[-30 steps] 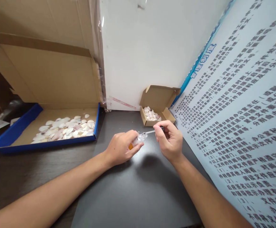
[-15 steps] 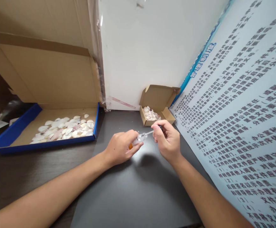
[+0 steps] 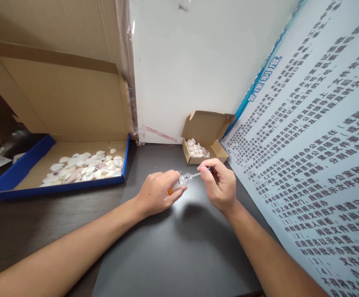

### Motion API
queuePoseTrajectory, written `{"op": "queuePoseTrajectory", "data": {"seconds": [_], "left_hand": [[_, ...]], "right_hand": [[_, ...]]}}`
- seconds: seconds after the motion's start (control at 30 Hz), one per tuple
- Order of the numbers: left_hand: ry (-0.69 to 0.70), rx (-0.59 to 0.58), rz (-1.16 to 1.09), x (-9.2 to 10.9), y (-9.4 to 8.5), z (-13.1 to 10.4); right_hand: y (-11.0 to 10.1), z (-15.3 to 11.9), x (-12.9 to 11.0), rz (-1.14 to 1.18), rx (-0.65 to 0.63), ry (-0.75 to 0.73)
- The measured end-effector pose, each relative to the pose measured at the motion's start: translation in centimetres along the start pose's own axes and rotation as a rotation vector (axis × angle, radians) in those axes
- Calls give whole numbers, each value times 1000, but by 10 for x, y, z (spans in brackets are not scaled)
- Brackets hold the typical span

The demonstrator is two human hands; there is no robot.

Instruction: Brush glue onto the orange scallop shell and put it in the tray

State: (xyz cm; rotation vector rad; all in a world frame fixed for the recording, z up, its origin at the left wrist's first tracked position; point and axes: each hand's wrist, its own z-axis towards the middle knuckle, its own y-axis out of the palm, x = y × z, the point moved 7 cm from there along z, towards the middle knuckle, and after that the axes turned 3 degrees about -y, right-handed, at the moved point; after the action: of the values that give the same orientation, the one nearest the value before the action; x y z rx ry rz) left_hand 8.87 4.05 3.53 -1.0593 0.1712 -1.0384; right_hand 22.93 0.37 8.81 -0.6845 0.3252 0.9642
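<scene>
My left hand (image 3: pixel 162 190) is closed around a small clear bottle (image 3: pixel 185 179) with printing on its side and something orange at its base. The bottle lies tilted, its mouth facing right. Between the thumb and fingers of my right hand (image 3: pixel 219 181) is pinched a thin clear stem (image 3: pixel 195 175) with a dark end, like a dropper. Its left tip is at the bottle's mouth; whether it reaches inside I cannot tell. Both hands are over the dark grey mat (image 3: pixel 179 255).
On the left stands an open cardboard box (image 3: pixel 88 181) with blue sides, holding many pale seashells (image 3: pixel 83 167). A smaller open cardboard box (image 3: pixel 219 149) with shells (image 3: pixel 196 148) is behind my right hand. A white panel (image 3: pixel 210 62) rises behind, a printed poster (image 3: pixel 315 136) at right.
My right hand has shifted very slightly to the right and down with the stem. The left hand and bottle have hardly moved.
</scene>
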Motion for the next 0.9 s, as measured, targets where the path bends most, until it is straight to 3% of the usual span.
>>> {"op": "queuePoseTrajectory", "data": {"seconds": [0.13, 0.3, 0.9], "left_hand": [[9, 3, 10, 1, -1, 0], [3, 4, 24, 2, -2, 1], [68, -1, 116, 3, 1, 1]], "right_hand": [[0, 0, -14, -91, 3, -161], [2, -1, -18, -177, -12, -241], [5, 1, -22, -257, 0, -315]]}}
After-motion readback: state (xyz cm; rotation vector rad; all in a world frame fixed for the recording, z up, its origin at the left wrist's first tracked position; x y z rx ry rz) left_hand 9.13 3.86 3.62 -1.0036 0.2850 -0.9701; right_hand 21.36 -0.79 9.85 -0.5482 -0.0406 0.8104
